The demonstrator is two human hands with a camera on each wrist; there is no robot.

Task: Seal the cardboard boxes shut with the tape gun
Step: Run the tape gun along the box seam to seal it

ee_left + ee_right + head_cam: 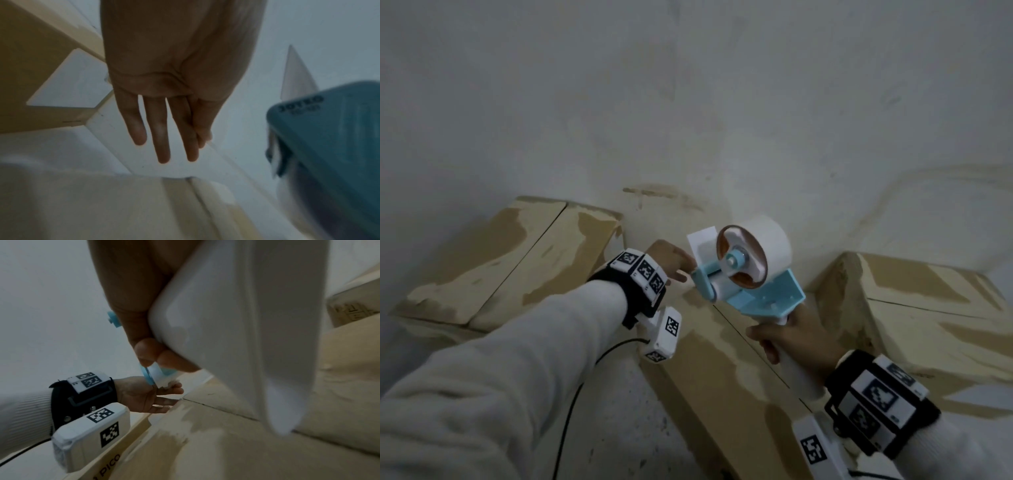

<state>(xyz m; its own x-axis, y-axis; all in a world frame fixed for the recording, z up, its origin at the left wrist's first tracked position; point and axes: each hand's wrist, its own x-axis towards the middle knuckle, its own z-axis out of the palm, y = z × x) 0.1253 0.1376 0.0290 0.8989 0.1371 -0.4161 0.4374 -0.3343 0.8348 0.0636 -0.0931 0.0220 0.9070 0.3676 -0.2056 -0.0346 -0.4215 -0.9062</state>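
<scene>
A tape gun (763,294) with a light blue frame and a white tape roll (767,246) hovers over the far end of the middle cardboard box (722,377). My right hand (791,339) grips its white handle (236,321). A short loose tape end (700,245) sticks up at the gun's front. My left hand (667,260) is just left of that front, fingers (162,129) straight and pointing at the box's far edge, thumb close to the index finger. Whether it touches the tape is unclear. The box flaps meet along a dark centre seam (756,356).
A second cardboard box (500,267) lies to the left and a third box (928,325) to the right, both with closed flaps. All stand on a pale floor by a white wall (688,102). A black cable (571,394) hangs from my left wrist.
</scene>
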